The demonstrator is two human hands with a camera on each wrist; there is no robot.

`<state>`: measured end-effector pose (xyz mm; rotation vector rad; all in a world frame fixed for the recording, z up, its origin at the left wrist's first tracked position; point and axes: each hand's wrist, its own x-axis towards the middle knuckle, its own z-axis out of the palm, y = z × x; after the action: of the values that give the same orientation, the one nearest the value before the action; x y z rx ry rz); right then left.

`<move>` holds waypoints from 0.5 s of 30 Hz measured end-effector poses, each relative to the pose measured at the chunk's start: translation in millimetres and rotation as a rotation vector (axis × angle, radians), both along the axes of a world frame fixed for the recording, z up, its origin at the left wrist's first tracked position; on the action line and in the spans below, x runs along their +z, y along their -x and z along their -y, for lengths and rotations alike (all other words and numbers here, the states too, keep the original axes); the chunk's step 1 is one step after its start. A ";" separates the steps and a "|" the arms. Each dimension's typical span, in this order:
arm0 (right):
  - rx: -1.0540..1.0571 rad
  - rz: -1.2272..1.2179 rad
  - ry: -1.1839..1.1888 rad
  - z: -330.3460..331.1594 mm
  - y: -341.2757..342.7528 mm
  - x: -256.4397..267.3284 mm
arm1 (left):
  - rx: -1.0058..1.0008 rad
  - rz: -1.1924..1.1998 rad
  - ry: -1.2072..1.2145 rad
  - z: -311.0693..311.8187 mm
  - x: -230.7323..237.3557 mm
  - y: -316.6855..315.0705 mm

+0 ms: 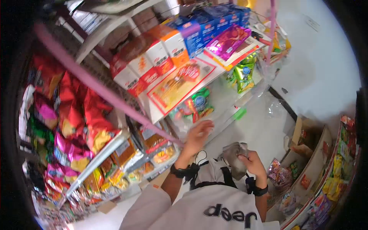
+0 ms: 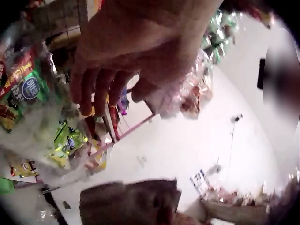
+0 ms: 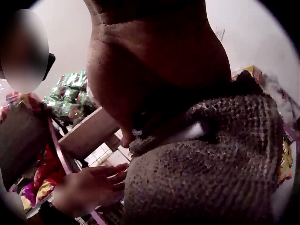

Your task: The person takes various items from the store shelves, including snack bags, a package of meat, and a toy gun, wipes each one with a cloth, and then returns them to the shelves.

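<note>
A folded grey-brown cloth with a coarse weave hangs from my right hand, whose thumb and fingers pinch it in front of the shirt. Up close in the right wrist view, the cloth fills the lower part, under the right hand. My left hand is raised beside the shelf edge, its fingers loosely bent and nothing in them. In the left wrist view that hand has its fingers hanging apart, with the cloth below it, not touching.
Boxes and a purple packet stand on the upper shelf. Green bags lie on the level below. A pink post slants past red snack bags at left. Low bins with a carton line the right side.
</note>
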<state>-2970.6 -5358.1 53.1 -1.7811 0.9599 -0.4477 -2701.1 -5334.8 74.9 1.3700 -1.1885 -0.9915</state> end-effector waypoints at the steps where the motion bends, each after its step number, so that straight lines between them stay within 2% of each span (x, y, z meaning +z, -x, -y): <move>1: 0.060 -0.002 0.050 -5.4 -0.3 -9.8 | -0.037 0.223 0.036 -10.0 -1.9 16.0; 2: 0.118 0.003 0.108 -9.2 -0.8 -13.4 | -0.155 0.245 0.028 -21.9 -2.4 28.0; 4: 0.092 0.062 -0.076 -24.5 -4.8 5.7 | -0.104 0.282 0.137 -51.4 9.7 56.3; 5: 0.090 0.088 -0.167 -31.9 -8.9 14.1 | -0.028 0.300 0.107 -70.3 8.3 70.2; 7: 0.090 0.165 -0.106 -54.4 -18.3 16.0 | 0.143 0.340 0.044 -106.3 6.1 90.0; 10: 0.170 0.186 -0.149 -91.2 -39.7 5.4 | 0.344 0.604 0.191 -160.7 8.4 102.1; 11: 0.196 0.160 -0.189 -106.4 -40.8 -0.6 | 0.339 0.665 0.118 -183.4 7.9 104.0; 13: 0.243 0.052 -0.299 -135.2 -50.4 -1.4 | 0.309 0.617 0.018 -221.2 2.9 104.8; 15: 0.261 0.154 -0.368 -169.4 -65.6 -25.1 | 0.303 0.615 -0.085 -257.8 10.3 108.8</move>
<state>-2905.0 -5188.7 28.0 -1.4866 0.6423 -0.2210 -2809.9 -5077.0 85.2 1.9365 -1.3273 -0.4124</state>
